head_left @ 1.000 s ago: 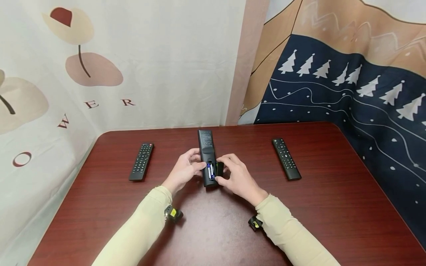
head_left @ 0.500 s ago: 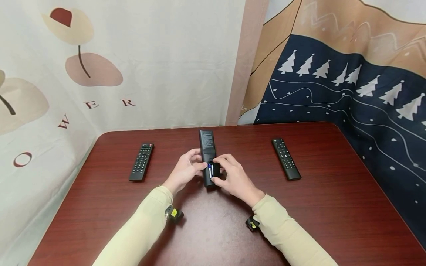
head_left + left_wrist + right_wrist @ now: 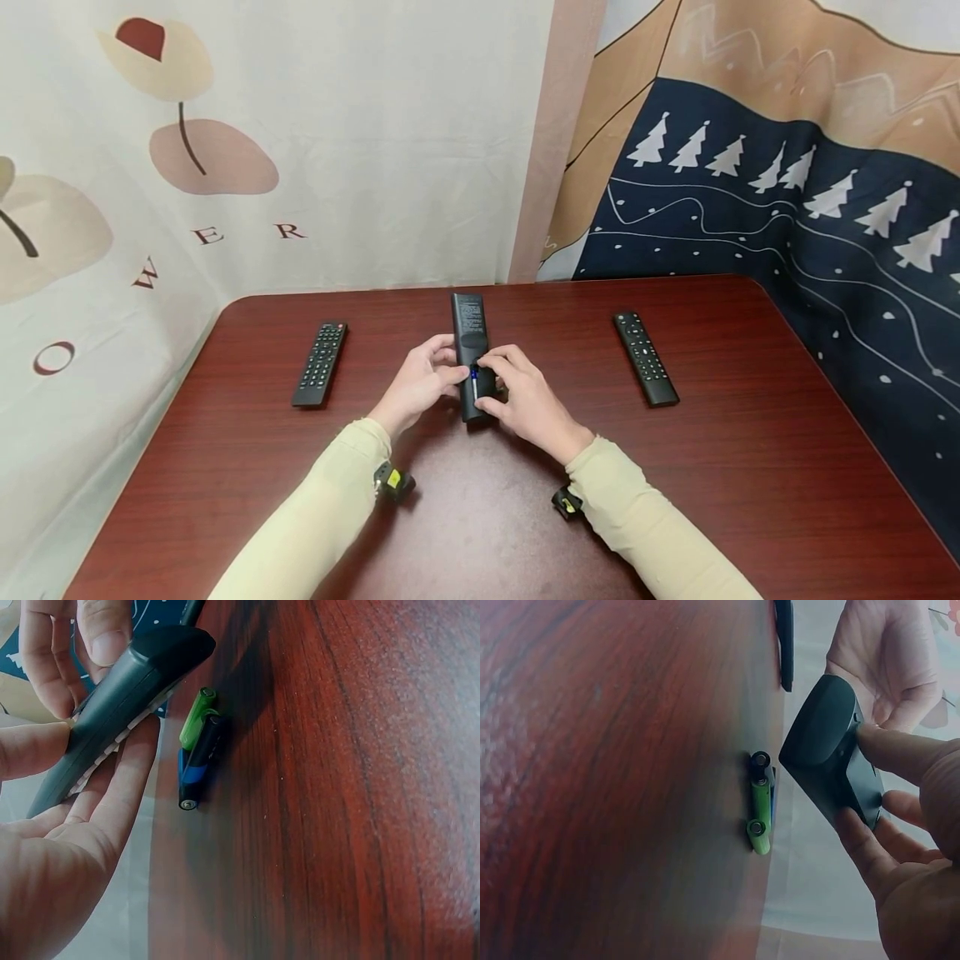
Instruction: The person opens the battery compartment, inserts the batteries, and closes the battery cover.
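The left hand (image 3: 420, 383) gripped a black remote (image 3: 472, 333) from its left side, thumb on the edge of the back and fingers beneath, against the button side. The right hand (image 3: 528, 400) pinched a black cover (image 3: 486, 385) between thumb and fingers, holding it over the right part of the battery slot in the remote's near half. A narrow strip of battery (image 3: 474, 375), partly blue, showed to the cover's left. The remote was held back-up, above the middle of the surface (image 3: 480, 517), its far end pointing away from the person. Below it, in the wrist views, loose batteries (image 3: 195, 769), green and dark with blue, lay close together on the surface; their exact number could not be told. Well apart on the left lay a second remote (image 3: 320, 365), buttons up, its far end leaning right. Well apart on the right lay a third remote (image 3: 646, 358), also buttons up, its far end leaning left.
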`<action>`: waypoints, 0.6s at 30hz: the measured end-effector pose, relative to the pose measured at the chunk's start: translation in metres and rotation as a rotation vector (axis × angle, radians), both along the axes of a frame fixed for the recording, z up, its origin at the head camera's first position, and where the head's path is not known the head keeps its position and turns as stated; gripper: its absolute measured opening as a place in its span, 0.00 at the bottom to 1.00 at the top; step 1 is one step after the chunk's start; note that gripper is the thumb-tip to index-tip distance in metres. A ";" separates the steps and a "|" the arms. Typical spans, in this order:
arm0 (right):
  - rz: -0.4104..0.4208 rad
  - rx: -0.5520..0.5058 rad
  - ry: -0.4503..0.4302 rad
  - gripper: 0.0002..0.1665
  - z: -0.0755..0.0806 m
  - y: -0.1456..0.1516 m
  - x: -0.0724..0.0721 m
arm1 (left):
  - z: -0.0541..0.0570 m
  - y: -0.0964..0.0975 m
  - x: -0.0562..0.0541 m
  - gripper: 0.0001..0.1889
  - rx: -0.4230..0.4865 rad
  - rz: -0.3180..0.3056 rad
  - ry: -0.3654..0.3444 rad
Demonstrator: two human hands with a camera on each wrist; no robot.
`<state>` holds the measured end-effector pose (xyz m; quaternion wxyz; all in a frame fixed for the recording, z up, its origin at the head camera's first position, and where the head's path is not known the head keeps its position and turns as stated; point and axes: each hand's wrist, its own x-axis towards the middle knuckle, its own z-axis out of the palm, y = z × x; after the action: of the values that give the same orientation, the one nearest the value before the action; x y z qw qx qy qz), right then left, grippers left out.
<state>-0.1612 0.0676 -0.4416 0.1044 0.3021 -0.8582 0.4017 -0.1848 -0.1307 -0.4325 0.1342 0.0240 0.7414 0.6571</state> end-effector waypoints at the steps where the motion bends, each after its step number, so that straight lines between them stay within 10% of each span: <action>1: -0.001 0.003 0.005 0.29 0.000 0.000 0.000 | 0.000 0.000 0.000 0.27 -0.001 0.002 -0.002; 18: 0.022 -0.107 0.105 0.18 -0.005 0.002 -0.006 | 0.005 0.004 0.004 0.27 0.032 -0.022 0.012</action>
<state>-0.1669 0.0695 -0.4465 0.1610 0.3260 -0.8255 0.4317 -0.1810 -0.1267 -0.4271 0.1366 0.0381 0.7312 0.6673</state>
